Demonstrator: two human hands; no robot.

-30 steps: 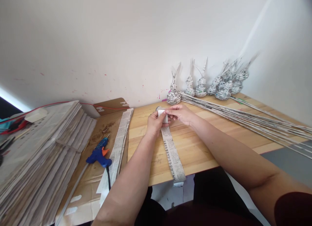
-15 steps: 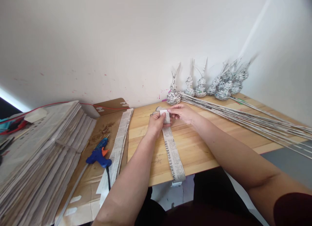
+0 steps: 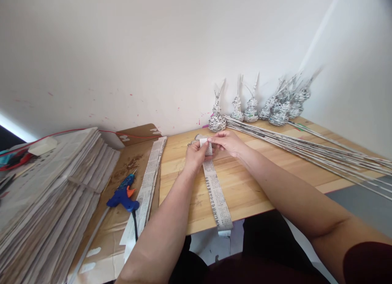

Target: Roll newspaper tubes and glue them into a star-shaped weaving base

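Printed grey-white newspaper strip [image 3: 217,198] runs down the pale wooden table [image 3: 245,186], its lower end over the front edge. The left hand [image 3: 195,155] pinches its top between thumb and fingers; the right hand [image 3: 225,142] pinches the strip's upper corner.

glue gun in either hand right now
No, the glue gun lies on the cardboard, while both hands are at the paper strip.
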